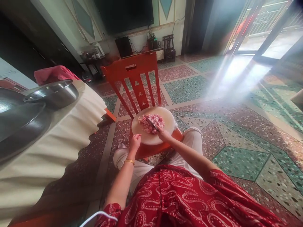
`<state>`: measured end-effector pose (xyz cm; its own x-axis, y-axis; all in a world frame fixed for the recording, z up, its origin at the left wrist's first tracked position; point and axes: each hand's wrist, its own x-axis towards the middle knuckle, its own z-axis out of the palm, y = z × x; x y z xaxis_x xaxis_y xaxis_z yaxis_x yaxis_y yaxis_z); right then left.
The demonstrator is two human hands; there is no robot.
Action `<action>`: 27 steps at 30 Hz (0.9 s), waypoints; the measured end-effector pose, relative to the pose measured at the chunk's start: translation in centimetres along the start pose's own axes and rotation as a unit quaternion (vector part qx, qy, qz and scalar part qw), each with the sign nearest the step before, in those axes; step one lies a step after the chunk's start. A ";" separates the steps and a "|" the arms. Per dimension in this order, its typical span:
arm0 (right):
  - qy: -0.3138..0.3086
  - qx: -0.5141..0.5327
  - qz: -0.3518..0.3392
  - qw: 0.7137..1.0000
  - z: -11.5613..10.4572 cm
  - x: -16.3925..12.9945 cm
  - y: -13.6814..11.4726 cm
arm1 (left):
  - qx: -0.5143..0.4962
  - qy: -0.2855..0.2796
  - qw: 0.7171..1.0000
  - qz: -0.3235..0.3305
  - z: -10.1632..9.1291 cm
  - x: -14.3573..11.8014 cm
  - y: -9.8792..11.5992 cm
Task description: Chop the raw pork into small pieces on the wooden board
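Observation:
A round pale cutting board (165, 118) lies on the seat of an orange-red chair (132, 71) in front of me. A heap of chopped pink raw meat (152, 121) sits on the board's middle. My right hand (163, 134) grips a knife (151, 123) whose blade lies in the meat. My left hand (134, 142), with a gold bangle on the wrist, rests at the board's near-left edge, fingers curled, holding nothing I can see.
To the left stands a table with a cream cloth (59, 138), bearing a steel bowl (55, 93) and a large steel lid (16, 123). Patterned terrazzo floor (236, 132) spreads to the right, sunlit from glass doors (267, 34). A TV stand (132, 45) lines the far wall.

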<state>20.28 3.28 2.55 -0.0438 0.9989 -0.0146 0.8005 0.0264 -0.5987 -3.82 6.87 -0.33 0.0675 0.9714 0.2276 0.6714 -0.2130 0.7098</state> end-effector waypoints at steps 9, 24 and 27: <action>0.050 0.026 -0.026 0.998 -4.3 -2.2 -0.9 | 0.031 0.026 0.999 0.021 -0.1 -2.2 -1.8; -0.099 -0.114 -0.014 0.988 -5.4 2.8 -0.3 | -0.001 0.070 0.998 -0.008 1.3 0.3 -0.5; -0.026 -0.048 -0.063 0.996 -7.5 3.4 -1.6 | 0.008 0.061 0.998 0.002 1.1 1.6 0.1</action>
<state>23.32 6.89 9.44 -0.1770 0.9841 0.0131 0.8404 0.1581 -0.5184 -2.85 8.49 -0.61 -0.0208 0.9503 0.3106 0.6831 -0.2134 0.6985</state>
